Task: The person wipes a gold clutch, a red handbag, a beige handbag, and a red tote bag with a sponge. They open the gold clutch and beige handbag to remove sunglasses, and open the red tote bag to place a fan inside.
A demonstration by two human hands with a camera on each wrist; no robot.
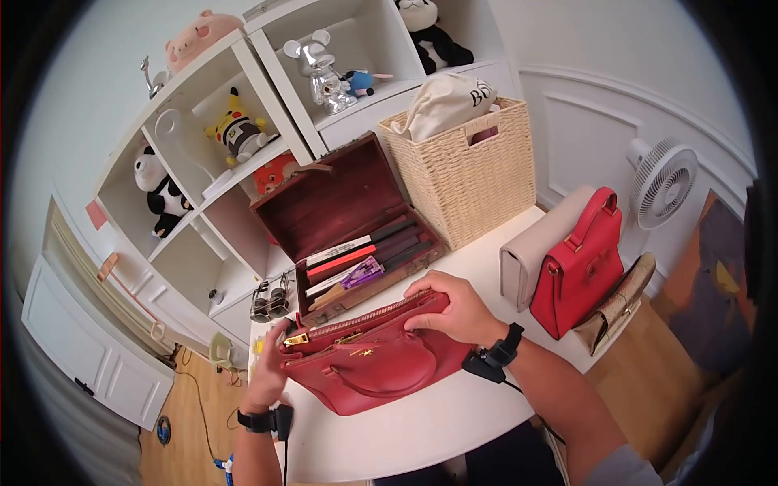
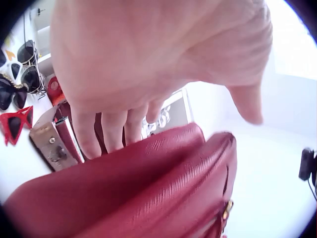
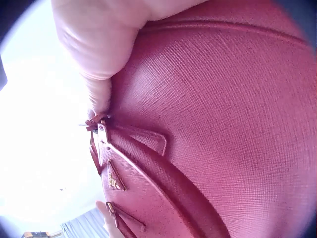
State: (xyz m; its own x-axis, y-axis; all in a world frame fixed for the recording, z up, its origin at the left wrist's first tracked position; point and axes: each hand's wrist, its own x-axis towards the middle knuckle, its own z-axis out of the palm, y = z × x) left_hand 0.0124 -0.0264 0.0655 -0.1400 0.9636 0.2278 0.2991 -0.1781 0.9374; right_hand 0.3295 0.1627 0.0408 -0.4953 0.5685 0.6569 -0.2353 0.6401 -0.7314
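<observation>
A red leather handbag [image 1: 348, 393] stands on the white table, slightly tilted, its looped handle hanging over the front and a gold zipper along its top. My right hand [image 1: 458, 312] grips the bag's upper right end, thumb on the near face and fingers over the far side. At the bag's left end is my left hand [image 1: 264, 374], its fingers extended beside the leather. The left wrist view shows this hand [image 2: 148, 59] with the thumb spread away and the fingertips partly behind the bag's edge. A triangular gold-lettered emblem [image 3: 116, 177] shows on the bag in the right wrist view.
Behind the bag lies an open dark-red case [image 1: 324, 202] with boxes and a purple packet. Sunglasses [image 1: 270, 298] sit to its left. A woven basket [image 1: 486, 182] stands behind. To the right are a beige bag [image 1: 519, 263], a red satchel [image 1: 571, 283] and a gold clutch [image 1: 620, 304].
</observation>
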